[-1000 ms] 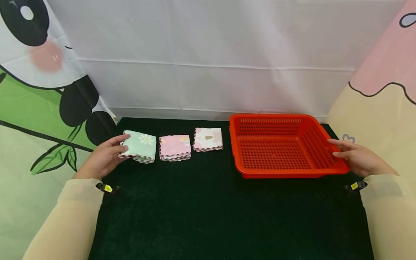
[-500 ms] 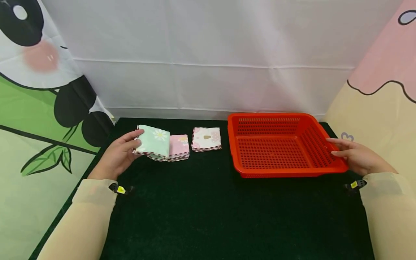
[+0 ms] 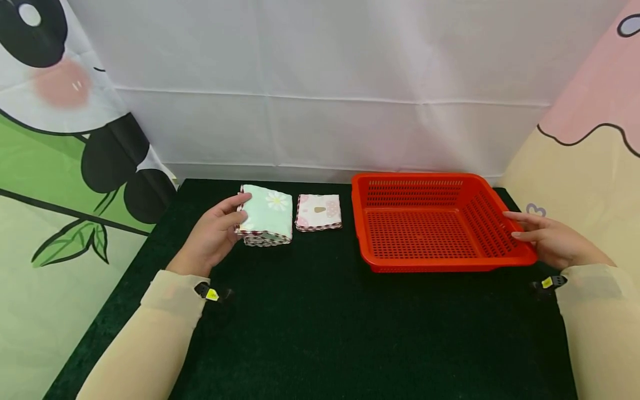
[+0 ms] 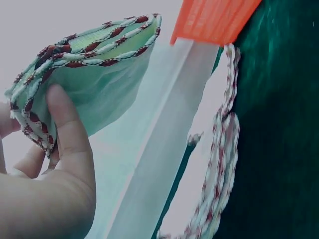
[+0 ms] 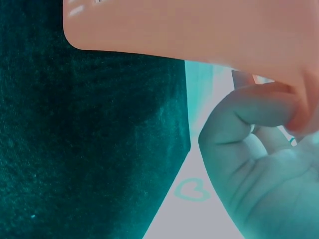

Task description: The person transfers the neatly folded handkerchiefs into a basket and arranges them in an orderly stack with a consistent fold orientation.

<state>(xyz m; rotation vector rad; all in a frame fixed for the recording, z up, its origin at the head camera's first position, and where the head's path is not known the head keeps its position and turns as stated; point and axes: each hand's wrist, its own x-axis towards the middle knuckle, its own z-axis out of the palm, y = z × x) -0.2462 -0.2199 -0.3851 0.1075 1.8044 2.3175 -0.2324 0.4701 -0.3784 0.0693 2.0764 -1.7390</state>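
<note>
My left hand (image 3: 207, 239) pinches the left edge of a mint-green folded handkerchief (image 3: 267, 210) with a white daisy and checked trim. In the left wrist view, thumb and fingers clasp the handkerchief's layered edge (image 4: 99, 62), held up off the table. The head view has the pink folded handkerchief hidden behind it; the left wrist view shows that pink handkerchief (image 4: 194, 189) lying lower. Just right lies a white-and-pink folded handkerchief (image 3: 318, 212). My right hand (image 3: 562, 241) grips the right rim of a red plastic basket (image 3: 440, 265), thumb and fingers at its edge (image 5: 189, 30).
A dark green cloth covers the table (image 3: 350, 328). Behind it hangs a white fabric backdrop (image 3: 320, 100), with a printed panel (image 3: 100, 166) on the left and a pink-and-cream one (image 3: 590, 178) on the right. The basket holds nothing.
My left hand has lifted the mint-green handkerchief and carried it rightward, over the pink one, which it now covers in the head view. The right hand and basket have stayed put.
</note>
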